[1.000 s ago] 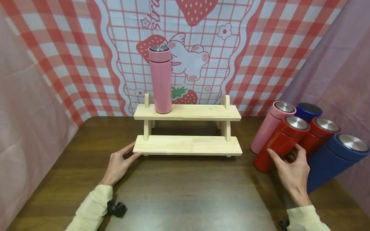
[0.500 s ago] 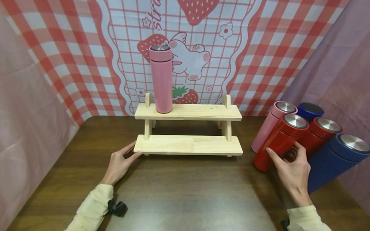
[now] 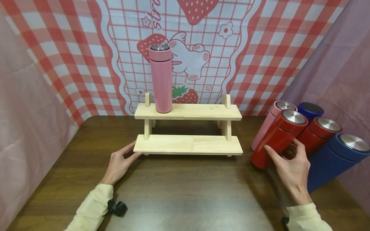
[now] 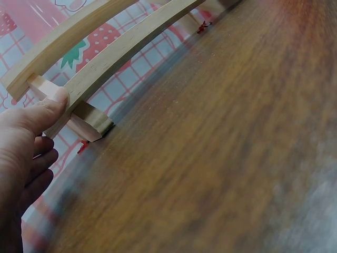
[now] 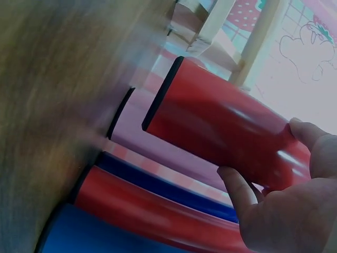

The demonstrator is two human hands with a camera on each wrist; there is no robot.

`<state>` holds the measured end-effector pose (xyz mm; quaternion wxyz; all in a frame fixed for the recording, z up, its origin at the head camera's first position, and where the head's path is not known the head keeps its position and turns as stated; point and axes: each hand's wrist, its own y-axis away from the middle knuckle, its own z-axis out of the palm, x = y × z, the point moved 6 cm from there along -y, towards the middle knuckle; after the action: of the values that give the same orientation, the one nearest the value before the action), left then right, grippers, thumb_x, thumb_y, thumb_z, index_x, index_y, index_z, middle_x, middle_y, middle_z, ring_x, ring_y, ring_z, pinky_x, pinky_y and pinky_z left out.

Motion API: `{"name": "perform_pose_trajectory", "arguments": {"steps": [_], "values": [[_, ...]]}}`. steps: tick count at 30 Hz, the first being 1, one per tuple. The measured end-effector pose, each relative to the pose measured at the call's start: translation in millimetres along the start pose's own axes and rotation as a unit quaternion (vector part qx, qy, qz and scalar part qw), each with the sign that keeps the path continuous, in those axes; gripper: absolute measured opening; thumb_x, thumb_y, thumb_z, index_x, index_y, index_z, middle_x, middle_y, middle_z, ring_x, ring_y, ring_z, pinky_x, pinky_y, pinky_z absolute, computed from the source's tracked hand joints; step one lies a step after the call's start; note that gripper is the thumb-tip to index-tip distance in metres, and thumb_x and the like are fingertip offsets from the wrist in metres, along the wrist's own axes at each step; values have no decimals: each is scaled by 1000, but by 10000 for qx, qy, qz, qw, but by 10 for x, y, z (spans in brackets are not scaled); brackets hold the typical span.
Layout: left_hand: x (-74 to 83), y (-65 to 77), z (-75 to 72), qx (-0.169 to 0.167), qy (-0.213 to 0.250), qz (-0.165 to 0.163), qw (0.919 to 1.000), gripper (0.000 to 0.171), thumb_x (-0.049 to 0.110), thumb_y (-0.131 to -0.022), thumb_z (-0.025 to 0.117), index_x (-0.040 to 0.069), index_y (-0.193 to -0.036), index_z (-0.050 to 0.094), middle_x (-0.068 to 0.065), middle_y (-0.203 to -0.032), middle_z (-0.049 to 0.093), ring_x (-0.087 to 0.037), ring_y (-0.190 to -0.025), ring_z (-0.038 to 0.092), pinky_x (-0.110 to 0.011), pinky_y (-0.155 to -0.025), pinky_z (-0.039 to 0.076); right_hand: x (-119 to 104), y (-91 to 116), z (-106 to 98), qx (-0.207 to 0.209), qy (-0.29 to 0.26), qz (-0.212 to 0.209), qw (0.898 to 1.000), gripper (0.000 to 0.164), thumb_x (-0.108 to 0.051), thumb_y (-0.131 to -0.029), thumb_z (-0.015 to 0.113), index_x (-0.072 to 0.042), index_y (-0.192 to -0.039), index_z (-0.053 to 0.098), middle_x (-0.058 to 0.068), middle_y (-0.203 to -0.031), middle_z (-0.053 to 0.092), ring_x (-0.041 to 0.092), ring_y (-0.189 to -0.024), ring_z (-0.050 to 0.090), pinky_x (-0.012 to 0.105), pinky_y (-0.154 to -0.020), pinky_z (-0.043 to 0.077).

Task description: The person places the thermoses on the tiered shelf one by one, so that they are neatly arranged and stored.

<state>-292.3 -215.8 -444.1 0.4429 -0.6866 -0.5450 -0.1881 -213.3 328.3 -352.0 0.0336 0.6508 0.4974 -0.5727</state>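
My right hand [image 3: 292, 170] grips a red thermos bottle [image 3: 278, 139] around its body, thumb on the near side. In the right wrist view, the black base of this red thermos bottle [image 5: 221, 121] is lifted off the table. My left hand [image 3: 119, 165] pinches the left end of the lower board of a two-tier wooden shelf [image 3: 188, 144]; in the left wrist view its thumb [image 4: 55, 100] lies on the board's edge. On the left part of the upper board stands a pink thermos bottle [image 3: 162, 81].
Close behind the held bottle stand another pink bottle [image 3: 266, 126], a dark blue bottle [image 3: 310, 110], a second red bottle [image 3: 321, 131] and a wide blue bottle [image 3: 335, 163]. A checkered strawberry cloth [image 3: 260, 64] hangs behind the brown wooden table [image 3: 185, 192].
The red thermos bottle in my right hand has risen a little and shifted slightly left. My left hand and the shelf stay in place.
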Motion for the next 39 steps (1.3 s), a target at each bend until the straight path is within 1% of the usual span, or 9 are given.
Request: {"name": "perform_pose_trajectory", "arguments": {"steps": [10,19,21,28,33,39], "values": [[3,-4,-15,2,-3,-77,10000,58,29,-95,79,0,-142,61,-22,-134,64,-37,-125,61,-54,-103,49,-116,2,86,-84,-162,-151,9997,62,-12,-80,90,-5,-134,62,-21,-97,62,-5,-87,61,9,-75,46],[13,-6,-21,17,-51,-34,10000,57,28,-95,79,0,-142,62,-23,-133,64,-38,-125,61,-55,-102,49,-221,-32,113,-105,-141,-290,9994,64,-12,-80,90,-5,-137,61,-7,-105,66,-6,-92,59,8,-76,46],[13,-8,-21,22,-42,-32,10000,57,28,-95,79,0,-142,62,-23,-133,64,-38,-125,61,-55,-103,49,-240,-36,119,-119,-149,-338,9992,64,-11,-79,90,-5,-136,61,-7,-105,66,-6,-91,59,8,-76,46],[11,-8,-13,-36,0,-84,10000,58,28,-95,79,1,-143,61,-22,-135,63,-37,-126,60,-55,-104,48,-317,-49,145,-245,-304,-494,9980,64,-6,-79,90,-4,-136,62,-16,-102,64,-4,-92,62,6,-73,49],[9,-11,-10,-31,16,-82,10000,58,28,-95,79,0,-143,61,-22,-135,63,-37,-126,60,-55,-104,48,-368,-52,177,-358,-430,-589,9967,65,-4,-78,90,-4,-137,61,-14,-105,65,-2,-95,62,6,-72,50],[9,-12,-7,-11,37,-53,10000,58,27,-95,79,0,-143,61,-22,-135,64,-37,-126,60,-54,-104,48,-433,-65,229,-437,-422,-698,9957,67,-4,-78,90,-2,-138,60,-7,-109,66,0,-96,61,7,-73,50]]}}
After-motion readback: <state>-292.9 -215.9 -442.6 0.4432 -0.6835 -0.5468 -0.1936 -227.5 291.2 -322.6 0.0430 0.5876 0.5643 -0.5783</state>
